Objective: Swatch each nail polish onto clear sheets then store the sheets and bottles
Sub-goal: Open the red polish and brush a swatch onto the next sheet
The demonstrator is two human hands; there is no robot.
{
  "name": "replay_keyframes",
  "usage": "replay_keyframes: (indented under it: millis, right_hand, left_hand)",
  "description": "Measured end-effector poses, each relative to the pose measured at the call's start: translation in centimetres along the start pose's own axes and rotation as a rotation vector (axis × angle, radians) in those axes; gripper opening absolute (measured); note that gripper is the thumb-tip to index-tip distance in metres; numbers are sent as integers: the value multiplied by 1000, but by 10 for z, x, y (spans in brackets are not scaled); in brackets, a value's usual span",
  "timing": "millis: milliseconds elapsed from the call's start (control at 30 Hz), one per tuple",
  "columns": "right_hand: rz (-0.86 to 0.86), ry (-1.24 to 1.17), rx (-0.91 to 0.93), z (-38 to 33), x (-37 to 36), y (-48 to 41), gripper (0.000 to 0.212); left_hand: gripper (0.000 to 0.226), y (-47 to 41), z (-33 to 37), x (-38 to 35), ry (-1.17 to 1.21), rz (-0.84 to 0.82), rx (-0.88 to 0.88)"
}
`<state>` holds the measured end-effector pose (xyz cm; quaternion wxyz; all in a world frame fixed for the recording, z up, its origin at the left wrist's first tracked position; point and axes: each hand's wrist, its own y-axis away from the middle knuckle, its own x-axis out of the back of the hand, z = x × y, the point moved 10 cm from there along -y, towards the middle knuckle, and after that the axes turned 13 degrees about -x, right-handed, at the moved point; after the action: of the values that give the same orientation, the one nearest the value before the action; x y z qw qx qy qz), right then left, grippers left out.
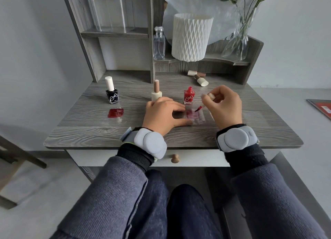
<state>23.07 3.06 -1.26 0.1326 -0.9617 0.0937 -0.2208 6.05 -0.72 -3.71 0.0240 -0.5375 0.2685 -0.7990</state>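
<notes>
My right hand (223, 106) pinches the white cap of a polish brush (198, 109), whose red tip touches a clear sheet (200, 118) on the desk. A patchy red swatch (192, 115) covers part of that sheet. My left hand (162, 114) presses its fingers flat on the sheet's left edge. The open red polish bottle (189, 95) stands just behind the sheet. To the left lies another clear sheet with a dark red swatch (115, 113). A dark polish bottle with a white cap (111, 93) stands behind it. A beige bottle (156, 92) stands upside down behind my left hand.
Two beige bottles (198, 77) lie on their sides at the back of the grey wooden desk (89, 131). On the shelves are a clear acrylic box (111, 13), a glass perfume bottle (159, 43), a white pleated lamp (191, 36) and a glass vase (236, 43). A drawer knob (175, 158) sits below.
</notes>
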Motion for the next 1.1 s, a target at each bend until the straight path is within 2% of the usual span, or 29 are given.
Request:
replay_keyframes:
  millis: [133, 233, 400, 600, 800, 1000, 1100]
  right_hand:
    - [-99, 90, 9, 4, -15, 0, 20]
    - [-70, 138, -22, 8, -13, -3, 19]
    - [-17, -3, 1, 0, -2, 0, 19]
    - [-54, -13, 52, -6, -6, 3, 18]
    - [23, -54, 19, -3, 4, 2, 29]
    - [-197, 58, 1, 1, -26, 4, 34]
    - [-230, 83, 19, -1, -30, 5, 34]
  left_hand:
    - [52, 0, 1, 0, -2, 3, -4]
    - [52, 0, 1, 1, 10, 21, -4]
    - [54, 0, 0, 0, 17, 7, 2]
    - [54, 1, 0, -1, 2, -14, 12]
    - [54, 0, -2, -2, 18, -7, 19]
    - [56, 1, -1, -1, 10, -11, 16]
    - [55, 1, -1, -1, 13, -6, 16]
